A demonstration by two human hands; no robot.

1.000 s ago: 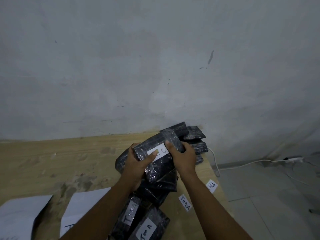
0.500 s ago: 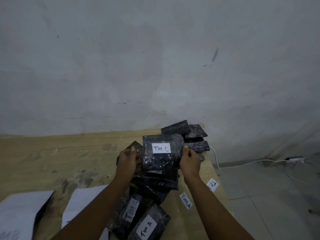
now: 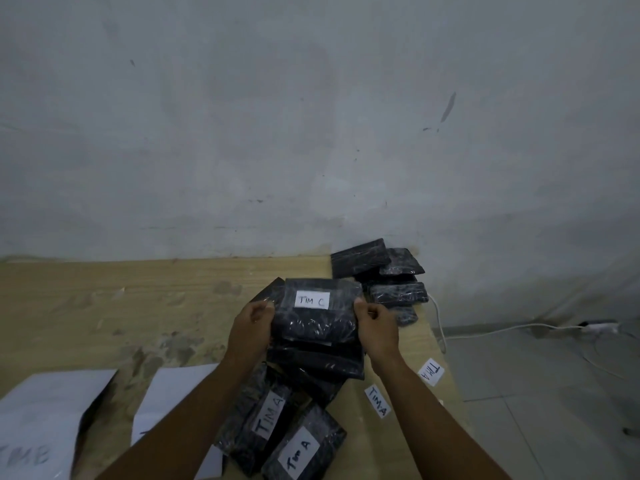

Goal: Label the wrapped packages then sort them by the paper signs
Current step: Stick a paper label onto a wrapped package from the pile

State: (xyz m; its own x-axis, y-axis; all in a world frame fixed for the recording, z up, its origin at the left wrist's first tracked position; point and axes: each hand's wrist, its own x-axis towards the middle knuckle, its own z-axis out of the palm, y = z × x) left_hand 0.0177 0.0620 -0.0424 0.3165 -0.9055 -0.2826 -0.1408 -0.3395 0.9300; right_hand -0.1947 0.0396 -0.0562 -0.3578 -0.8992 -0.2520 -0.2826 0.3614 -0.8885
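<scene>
At the far left a white paper sign (image 3: 45,427) lies on the wooden table (image 3: 104,306). It is cut off by the frame edge, and its faint lettering seems to end in "B". Just right of it lies a second paper sign (image 3: 173,393), partly covered by the left forearm, and its writing cannot be read.

The left hand (image 3: 251,332) grips the left edge of a black wrapped package (image 3: 318,327) with curled fingers. The package is held over the middle of the table, and its white label (image 3: 311,301) reads "TIM C". A dark corner sticks out behind it on the left. A stack of black packages (image 3: 318,365) lies directly below. Nearer the camera lie two packages labelled "TIM A" (image 3: 266,415) and (image 3: 303,445), both partly cut off at the bottom.

The right hand (image 3: 377,327) pinches the held package's right edge, thumb on the front. Two loose labels lie on the table to the right, (image 3: 376,400) and (image 3: 430,371). A pile of unlabelled packages (image 3: 381,271) sits at the table's far right corner. A white cable (image 3: 485,332) runs across the floor.
</scene>
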